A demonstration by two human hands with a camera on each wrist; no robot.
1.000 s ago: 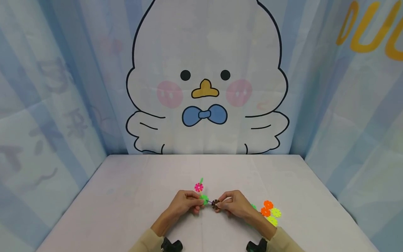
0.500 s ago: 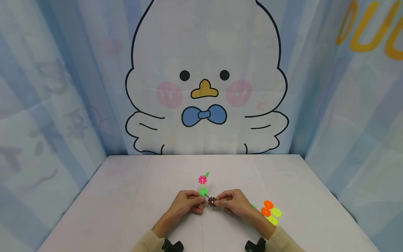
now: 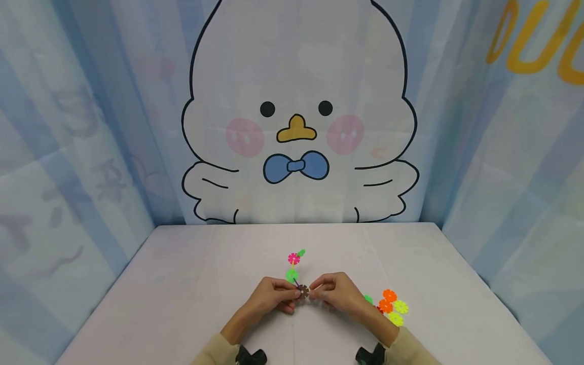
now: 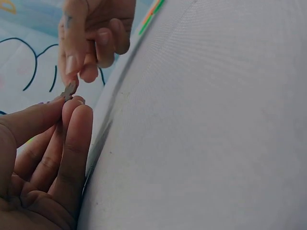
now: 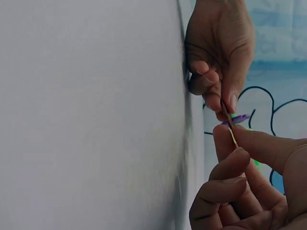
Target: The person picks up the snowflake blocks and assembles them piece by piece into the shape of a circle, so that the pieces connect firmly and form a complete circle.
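Observation:
A brown notched interlocking disc (image 3: 303, 291) is held between both hands, low over the table. My left hand (image 3: 275, 295) pinches its left edge with thumb and fingers. On its right edge are the thumb and fingertips of my right hand (image 3: 335, 294); in the right wrist view they close on the disc's rim. A purple disc (image 5: 237, 119), seen nearly edge-on, links the brown one to a bright green disc (image 3: 292, 275). Beyond that, the chain runs on through a thin yellow piece to a pink disc (image 3: 294, 258) and a green disc (image 3: 301, 252) at its far end.
Right of my right forearm lie loose discs: orange ones (image 3: 386, 306), yellow ones (image 3: 395, 319), a green one (image 3: 368, 299) and a red one partly hidden by the arm. The white tabletop (image 3: 205, 253) ends at a printed cloth backdrop (image 3: 296, 197).
The brown disc has moved left to my left fingers, which now pinch it. The linked chain has swung away from me and stands farther up the table. Loose discs stay put.

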